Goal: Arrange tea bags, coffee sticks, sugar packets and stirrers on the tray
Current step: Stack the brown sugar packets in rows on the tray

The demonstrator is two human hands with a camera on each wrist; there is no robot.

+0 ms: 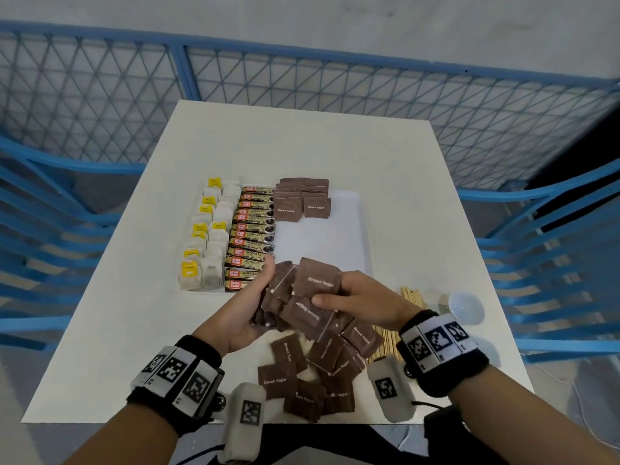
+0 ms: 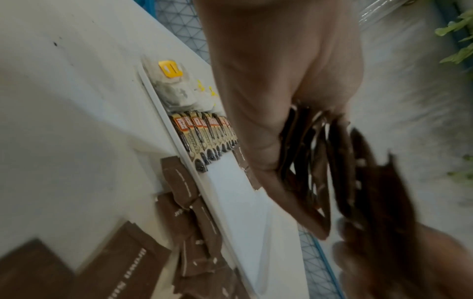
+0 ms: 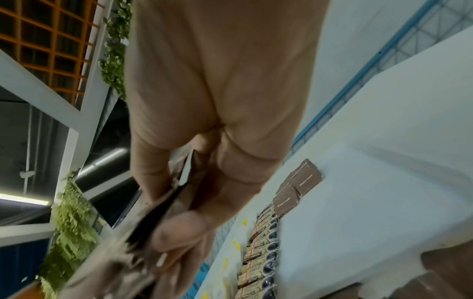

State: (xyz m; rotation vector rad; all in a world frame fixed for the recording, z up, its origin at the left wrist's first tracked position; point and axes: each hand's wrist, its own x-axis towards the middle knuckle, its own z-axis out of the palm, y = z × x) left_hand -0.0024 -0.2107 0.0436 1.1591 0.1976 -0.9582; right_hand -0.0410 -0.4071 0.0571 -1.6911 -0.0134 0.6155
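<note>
1. Progress: roughly halfway, my read. Tea bags (image 1: 203,236) and coffee sticks (image 1: 250,234) look finished; sugar is partly laid, stirrers not started.
2. Tray (image 1: 364,229) is white, mid-table. Contents by clock face from tray centre:
   - 9 o'clock edge: tea bags in two columns, yellow tags showing.
   - Just inside them, 9–10 o'clock: coffee sticks in one column, touching side by side.
   - 12 o'clock: brown sugar rows (image 1: 302,199), two short overlapping columns.
   - 3 to 6 o'clock: bare tray floor.
3. Left hand (image 1: 248,313) is curled around a fanned sugar stack (image 1: 298,297), held above the tray's 6 o'clock edge.
4. Right hand (image 1: 355,302) pinches the same stack from the other side, thumb on the top packet. Both hands are clamped on it; probably squaring it before laying.
5. Off tray, on the table (image 1: 110,330): loose sugar pile (image 1: 315,370) at 6 o'clock; wooden stirrers (image 1: 412,295) at 5 o'clock, partly under the right wrist.
6. Small white bowl (image 1: 466,307) at 4 o'clock; contents cannot tell.
7. Left to do: rest of sugar, then all stirrers.
</note>
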